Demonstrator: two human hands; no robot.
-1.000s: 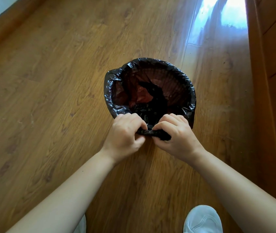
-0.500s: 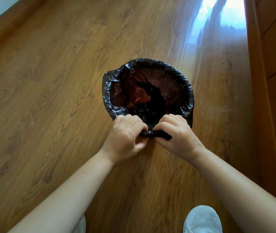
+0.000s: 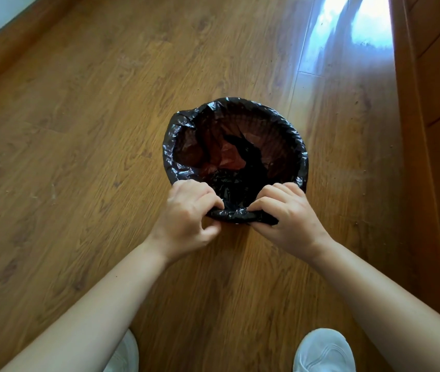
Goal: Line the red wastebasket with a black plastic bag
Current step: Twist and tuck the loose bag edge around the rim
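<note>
Wooden floor (image 3: pixel 79 157) holds the red wastebasket (image 3: pixel 270 146), with the black plastic bag (image 3: pixel 229 216) folded over its rim all around. Both hands, left hand (image 3: pixel 186 218) and right hand (image 3: pixel 291 213), pinch the near edge (probably to pull it snug so it won't slip).

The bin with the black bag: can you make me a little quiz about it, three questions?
1. True or false: the black bag already folds over the far rim of the wastebasket.
2. Which hands pinch the bag at the near rim? A) only the left hand B) only the right hand C) both
3. Fill in: the wastebasket stands on a ______ floor.

Key: 1 true; 2 C; 3 wooden.
</note>
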